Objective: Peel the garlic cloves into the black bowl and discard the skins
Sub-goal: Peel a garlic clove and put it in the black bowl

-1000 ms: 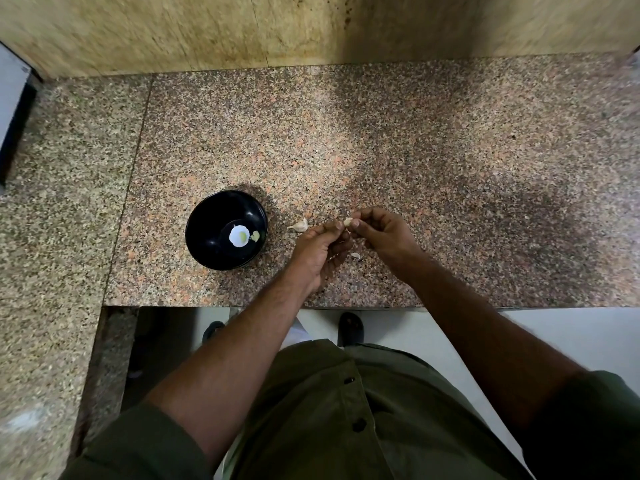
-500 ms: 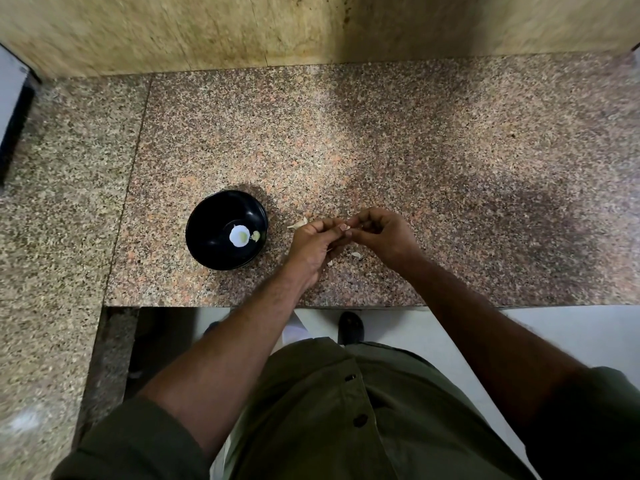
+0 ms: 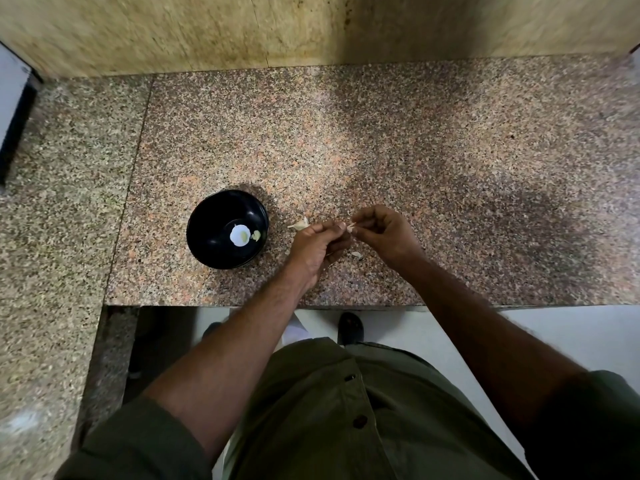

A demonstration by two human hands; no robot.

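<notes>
The black bowl (image 3: 227,229) stands on the granite counter (image 3: 381,150), with a peeled garlic clove (image 3: 256,235) and a bright reflection on its bottom. Just right of the bowl, my left hand (image 3: 317,249) and my right hand (image 3: 386,233) meet above the counter. Between their fingertips they pinch a small pale garlic clove (image 3: 350,227). Most of that clove is hidden by the fingers. An unpeeled clove (image 3: 300,224) lies on the counter behind my left hand. A scrap of skin (image 3: 356,254) lies between my hands.
The counter's front edge (image 3: 346,305) runs just under my wrists. A tiled wall (image 3: 311,29) closes the back. A dark-edged white object (image 3: 14,98) sits at the far left. My feet and the white floor show below the edge.
My hands had closed tight together over the clove, and now the right hand has drawn slightly right, so a pale bit of clove shows between the fingertips.
</notes>
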